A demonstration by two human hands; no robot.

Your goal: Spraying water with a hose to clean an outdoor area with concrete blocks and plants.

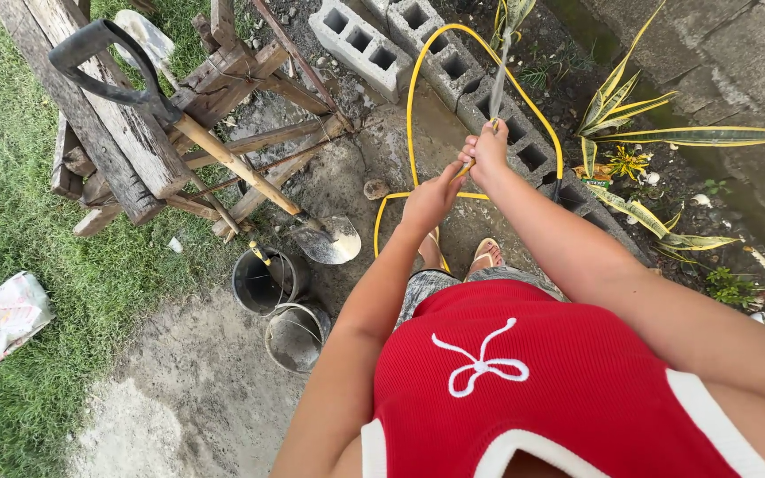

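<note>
Two hands are closed on a yellow hose (pixel 413 88): its end is clamped in the fingers of the right hand (pixel 487 149), and water (pixel 499 80) is sprayed up and away from them. The fingers of the left hand (pixel 428 199) are wrapped around the hose just below and nearer the body. Beyond the fingers the hose is looped over a row of grey concrete blocks (pixel 453 66). Left of the fingers a shovel (pixel 223 150) is leaned against a wooden frame (pixel 126 133), with two buckets (pixel 278 305) set on the ground below it.
</note>
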